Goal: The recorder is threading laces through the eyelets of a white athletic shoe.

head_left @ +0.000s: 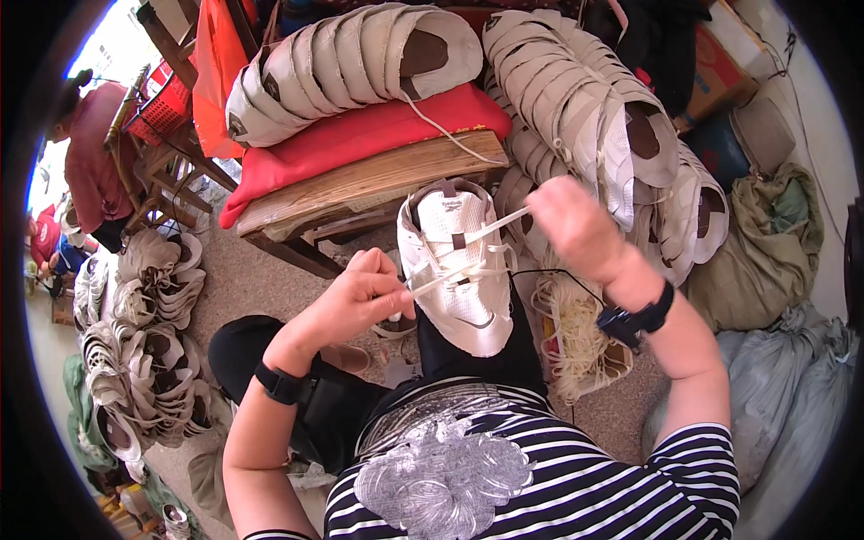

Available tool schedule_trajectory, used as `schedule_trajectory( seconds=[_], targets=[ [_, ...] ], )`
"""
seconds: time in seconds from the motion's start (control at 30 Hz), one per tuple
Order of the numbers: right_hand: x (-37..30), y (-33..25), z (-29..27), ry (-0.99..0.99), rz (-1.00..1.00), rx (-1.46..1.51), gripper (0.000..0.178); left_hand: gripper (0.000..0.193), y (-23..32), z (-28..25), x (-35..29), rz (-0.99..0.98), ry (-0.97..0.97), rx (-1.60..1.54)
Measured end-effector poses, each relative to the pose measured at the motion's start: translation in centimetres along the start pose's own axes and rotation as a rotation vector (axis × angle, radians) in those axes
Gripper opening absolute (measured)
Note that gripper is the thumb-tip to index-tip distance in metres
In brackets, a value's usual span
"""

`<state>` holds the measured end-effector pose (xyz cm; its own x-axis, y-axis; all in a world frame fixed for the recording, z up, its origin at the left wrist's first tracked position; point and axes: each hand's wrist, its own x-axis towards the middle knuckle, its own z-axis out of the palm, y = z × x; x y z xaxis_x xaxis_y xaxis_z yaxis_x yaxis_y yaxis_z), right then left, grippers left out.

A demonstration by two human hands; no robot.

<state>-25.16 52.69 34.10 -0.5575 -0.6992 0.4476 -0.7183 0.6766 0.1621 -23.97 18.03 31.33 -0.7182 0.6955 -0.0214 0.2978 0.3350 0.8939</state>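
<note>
White mesh and thin leather-like panels make up the unfinished shoe upper (459, 270) lying across the person's right knee, toe end toward the body, collar end pointing at the wooden bench (378, 180). It has no sole, so it looks light and floppy; it would likely fold if gripped anywhere but along the eyelet rows or the stiffer collar edge.

A flat white shoelace (468, 256) runs through the eyelets. The left hand (355, 301) pinches one end of the lace between thumb and fingertips just beside the left edge of the upper, the other fingers curled in. The right hand (576, 220) is raised above and to the right of the upper, fingers closed around the other end of the lace, which stretches taut from the eyelets up to it. The lace looks soft, flat and a little slick, best taken near its tip, where it feeds through a hole most easily.

Both wrists carry black bands, the right one a black wristwatch (634, 319). On the bench lies a red cushion (360, 135), and on it a row of nested beige uppers (342, 63); a second, longer stack of uppers (585, 117) curves down to the right of the bench. A bundle of loose white laces (576, 337) sits in a low box beside the right knee. More piled uppers (144, 342) cover the floor at the left, and grey-green sacks (783, 360) lie at the right. Another person in a red top (90, 153) sits at the far left.
</note>
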Motion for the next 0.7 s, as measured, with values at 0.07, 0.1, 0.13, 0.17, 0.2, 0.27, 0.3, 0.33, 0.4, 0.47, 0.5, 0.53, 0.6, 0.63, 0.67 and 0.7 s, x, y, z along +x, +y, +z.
schedule_trajectory(
  seconds=[0.07,0.1,0.13,0.17,0.2,0.27,0.3,0.33,0.4,0.47,0.5,0.53,0.6,0.63,0.67,0.7],
  targets=[
    [-1.3,3.3,-1.6,-0.002,0.089,-0.134,0.022,0.016,0.5,-0.5,-0.3,0.050,-0.071,0.123],
    [-2.0,5.2,-2.6,-0.010,0.129,-0.213,0.021,0.015,0.6,-0.4,-0.4,0.066,-0.119,0.145],
    [-2.6,7.1,-3.7,-0.017,0.170,-0.293,0.021,0.014,0.7,-0.2,-0.4,0.082,-0.168,0.168],
    [-3.2,8.7,-4.8,0.006,0.224,-0.312,0.021,0.015,0.8,0.1,-0.1,0.077,-0.170,0.132],
    [-3.6,10.1,-5.7,0.033,0.275,-0.325,0.020,0.015,0.6,0.2,0.2,0.076,-0.169,0.132],
    [-4.0,12.3,-7.4,0.042,0.242,-0.431,0.020,0.014,0.1,0.2,1.4,0.116,-0.065,0.098],
    [-3.8,12.8,-8.6,0.057,0.271,-0.493,0.020,0.014,0.4,0.1,1.7,0.117,-0.064,0.096],
    [-3.7,13.4,-9.8,0.070,0.300,-0.556,0.020,0.014,0.8,-0.1,2.1,0.048,0.007,0.047],
    [-4.9,15.4,-11.5,0.282,0.458,-0.674,0.014,0.015,0.8,0.1,2.3,-0.023,0.078,-0.003],
    [-6.4,15.7,-12.0,0.306,0.610,-0.772,0.013,0.015,-0.5,1.0,2.7,-0.026,0.286,-0.141],
    [-5.9,14.6,-11.8,0.304,0.610,-0.771,0.013,0.013,-0.7,1.3,2.8,-0.027,0.383,-0.133],
    [-5.4,13.0,-11.1,0.217,0.549,-0.727,0.011,0.013,-0.7,1.5,3.0,-0.028,0.382,-0.133],
    [-2.1,7.5,-8.5,0.154,0.437,-0.522,0.008,0.013,-0.2,1.8,3.5,0.008,0.513,0.006],
    [-1.0,4.6,-6.5,0.159,0.449,-0.257,0.006,0.018,0.2,1.8,3.7,-0.010,0.525,0.068],
    [-1.0,2.2,-4.8,0.140,0.480,0.152,0.006,0.018,0.4,2.0,4.3,-0.002,0.520,0.062],
    [0.4,-1.2,-3.4,0.085,0.492,0.354,0.009,0.020,0.6,2.1,4.6,0.036,0.534,0.135]
  ],
)
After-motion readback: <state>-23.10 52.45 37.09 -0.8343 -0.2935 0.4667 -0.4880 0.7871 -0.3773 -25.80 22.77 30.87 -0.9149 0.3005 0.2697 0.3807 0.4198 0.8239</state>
